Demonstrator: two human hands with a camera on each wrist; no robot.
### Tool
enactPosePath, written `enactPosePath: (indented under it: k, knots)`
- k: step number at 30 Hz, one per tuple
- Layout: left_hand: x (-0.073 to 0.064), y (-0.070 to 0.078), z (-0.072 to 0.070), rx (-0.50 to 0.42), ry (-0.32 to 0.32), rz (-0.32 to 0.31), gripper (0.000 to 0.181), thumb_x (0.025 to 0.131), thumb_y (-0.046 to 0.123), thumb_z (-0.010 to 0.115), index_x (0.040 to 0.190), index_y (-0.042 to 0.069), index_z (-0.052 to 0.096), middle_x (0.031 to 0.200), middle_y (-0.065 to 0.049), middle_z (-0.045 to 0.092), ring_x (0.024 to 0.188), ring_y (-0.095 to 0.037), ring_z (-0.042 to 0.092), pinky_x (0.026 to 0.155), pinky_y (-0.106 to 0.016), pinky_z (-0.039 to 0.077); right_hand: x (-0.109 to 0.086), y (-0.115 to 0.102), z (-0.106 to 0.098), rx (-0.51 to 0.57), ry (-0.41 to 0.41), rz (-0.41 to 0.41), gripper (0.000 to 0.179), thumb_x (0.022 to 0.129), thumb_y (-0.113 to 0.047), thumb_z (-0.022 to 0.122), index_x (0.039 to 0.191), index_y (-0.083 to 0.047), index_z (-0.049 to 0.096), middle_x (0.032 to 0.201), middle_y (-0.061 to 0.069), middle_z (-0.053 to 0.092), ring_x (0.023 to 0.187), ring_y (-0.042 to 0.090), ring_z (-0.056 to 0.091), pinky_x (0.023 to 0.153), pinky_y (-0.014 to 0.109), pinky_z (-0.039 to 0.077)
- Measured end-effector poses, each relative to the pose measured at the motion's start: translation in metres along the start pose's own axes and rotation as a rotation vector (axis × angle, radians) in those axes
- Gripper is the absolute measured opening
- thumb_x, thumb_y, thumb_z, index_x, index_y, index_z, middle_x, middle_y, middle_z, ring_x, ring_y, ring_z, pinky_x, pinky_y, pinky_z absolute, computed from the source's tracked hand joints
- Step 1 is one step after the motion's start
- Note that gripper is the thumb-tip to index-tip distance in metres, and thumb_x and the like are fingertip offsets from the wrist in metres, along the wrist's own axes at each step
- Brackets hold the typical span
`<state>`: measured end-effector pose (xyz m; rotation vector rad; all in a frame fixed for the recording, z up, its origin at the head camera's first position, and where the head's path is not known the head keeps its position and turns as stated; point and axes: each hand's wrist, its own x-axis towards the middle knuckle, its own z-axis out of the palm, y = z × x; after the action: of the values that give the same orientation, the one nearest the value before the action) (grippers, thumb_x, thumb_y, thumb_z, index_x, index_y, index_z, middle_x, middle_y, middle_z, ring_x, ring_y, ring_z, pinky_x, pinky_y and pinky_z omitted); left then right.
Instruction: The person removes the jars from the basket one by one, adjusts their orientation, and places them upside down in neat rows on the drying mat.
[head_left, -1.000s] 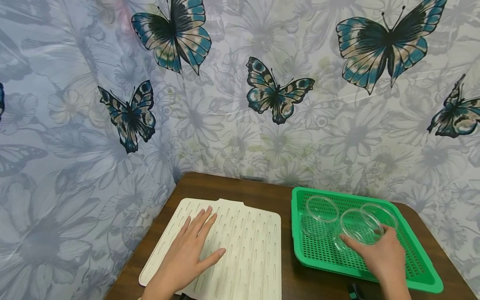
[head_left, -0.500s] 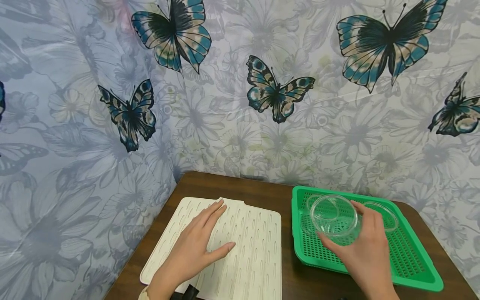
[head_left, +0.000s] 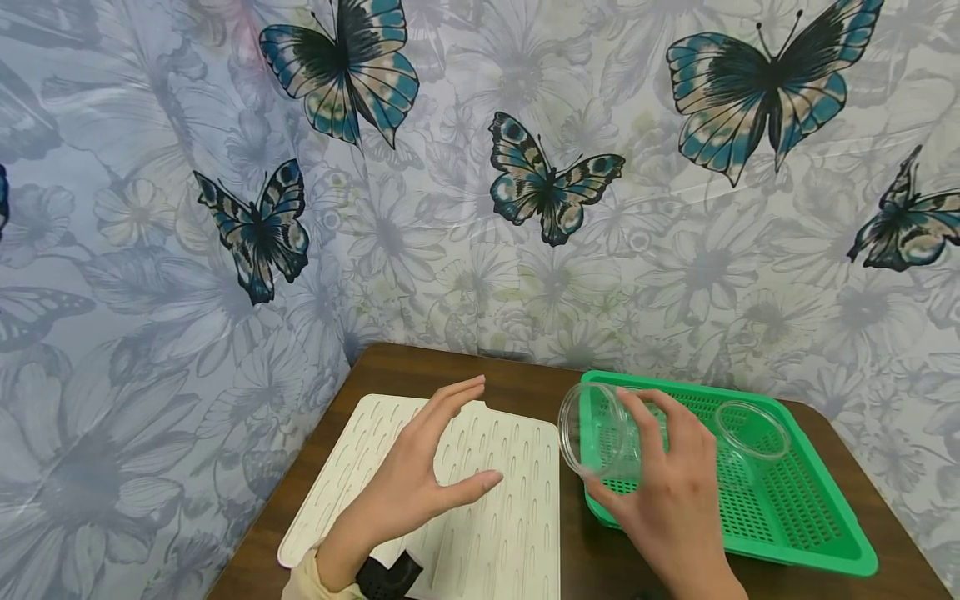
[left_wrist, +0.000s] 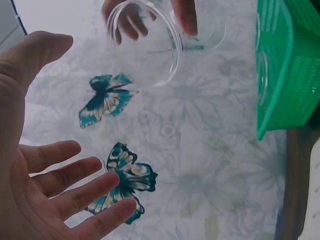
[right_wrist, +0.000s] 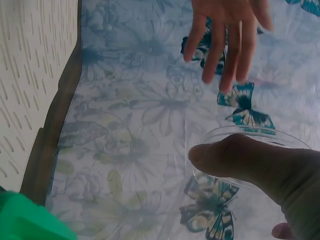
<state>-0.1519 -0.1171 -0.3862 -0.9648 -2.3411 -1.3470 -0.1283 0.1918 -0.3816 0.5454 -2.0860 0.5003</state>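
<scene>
My right hand point(head_left: 671, 492) grips a clear round bowl point(head_left: 588, 429) by its sides, tipped so its mouth faces left. It hangs over the left rim of a green basket point(head_left: 802, 546). My left hand point(head_left: 416, 471) is raised above a ridged white drying mat point(head_left: 510, 525), fingers spread and thumb apart, holding nothing. In the left wrist view the bowl point(left_wrist: 145, 47) is a short way off from my left palm point(left_wrist: 30, 200). In the right wrist view my right thumb point(right_wrist: 225, 157) lies along the bowl. Another clear bowl point(head_left: 753, 433) sits in the basket; a further one is mostly hidden behind my right hand.
A brown wooden table point(head_left: 442, 362) carries the mat on the left and the basket on the right, with a narrow strip of wood between. Behind stands a wall covering point(head_left: 420, 275) printed with butterflies and flowers. A black strap point(head_left: 390, 575) is on my left wrist.
My right hand has lifted the clear bowl from the basket and carried it left, tilting its mouth leftward. My left hand has risen and shifted right off the mat, toward the bowl.
</scene>
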Motion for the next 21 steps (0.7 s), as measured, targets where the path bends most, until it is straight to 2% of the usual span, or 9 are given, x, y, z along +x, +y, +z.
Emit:
enactPosePath:
  k: [3,5,8,10,12,17,21]
  knots:
    - [0.008,0.004,0.003,-0.043,-0.014,0.038,0.092,0.095,0.038,0.088,0.171,0.030,0.036,0.172,0.009,0.038,0.155,-0.019,0.043,0.119,-0.052,0.046,0.004,-0.010,0.005,-0.010,0.020,-0.060,0.079,0.091,-0.052,0.070,0.151,-0.002,0.060,0.133,0.030,0.058,0.119,0.051,0.054,0.094,0.067,0.037]
    - [0.013,0.006,0.006,-0.065,-0.023,0.074,0.095,0.094,0.038,0.089,0.172,0.028,0.035,0.173,0.007,0.038,0.155,-0.021,0.044,0.119,-0.049,0.047,0.007,-0.017,0.007,-0.015,0.012,-0.093,0.080,0.088,-0.049,0.077,0.152,-0.003,0.060,0.135,0.029,0.058,0.118,0.052,0.054,0.096,0.067,0.037]
    - [0.021,0.009,0.011,-0.102,-0.044,0.122,0.100,0.092,0.036,0.091,0.173,0.025,0.033,0.174,0.004,0.037,0.155,-0.022,0.044,0.119,-0.047,0.047,0.011,-0.027,0.011,-0.024,0.018,-0.141,0.097,0.065,-0.033,0.098,0.151,-0.004,0.062,0.136,0.027,0.059,0.115,0.049,0.057,0.098,0.064,0.038]
    - [0.026,0.011,0.013,-0.132,-0.065,0.138,0.102,0.091,0.034,0.092,0.173,0.025,0.032,0.174,0.004,0.037,0.155,-0.022,0.043,0.118,-0.048,0.048,0.014,-0.034,0.014,-0.034,0.020,-0.168,0.110,0.049,-0.024,0.105,0.150,-0.005,0.064,0.136,0.026,0.059,0.115,0.047,0.058,0.099,0.063,0.037]
    - [0.030,0.012,0.016,-0.158,-0.084,0.141,0.103,0.090,0.032,0.093,0.172,0.026,0.033,0.173,0.004,0.039,0.155,-0.022,0.044,0.118,-0.049,0.048,0.016,-0.041,0.017,-0.043,0.034,-0.193,0.115,0.042,-0.022,0.109,0.147,-0.004,0.065,0.135,0.026,0.060,0.116,0.046,0.059,0.098,0.062,0.037]
    - [0.035,0.012,0.021,-0.170,-0.096,0.132,0.102,0.087,0.030,0.096,0.169,0.028,0.038,0.167,0.007,0.046,0.151,-0.021,0.048,0.114,-0.048,0.052,0.018,-0.053,0.022,-0.068,0.048,-0.241,0.106,0.049,-0.023,0.106,0.145,-0.002,0.066,0.133,0.025,0.061,0.120,0.044,0.059,0.100,0.062,0.038]
    - [0.033,0.011,0.024,-0.178,-0.080,0.147,0.101,0.084,0.026,0.099,0.167,0.025,0.042,0.164,0.005,0.050,0.149,-0.020,0.050,0.110,-0.048,0.055,0.018,-0.058,0.024,-0.100,0.036,-0.254,0.107,0.047,-0.018,0.103,0.146,-0.002,0.065,0.134,0.024,0.061,0.121,0.043,0.058,0.101,0.062,0.038]
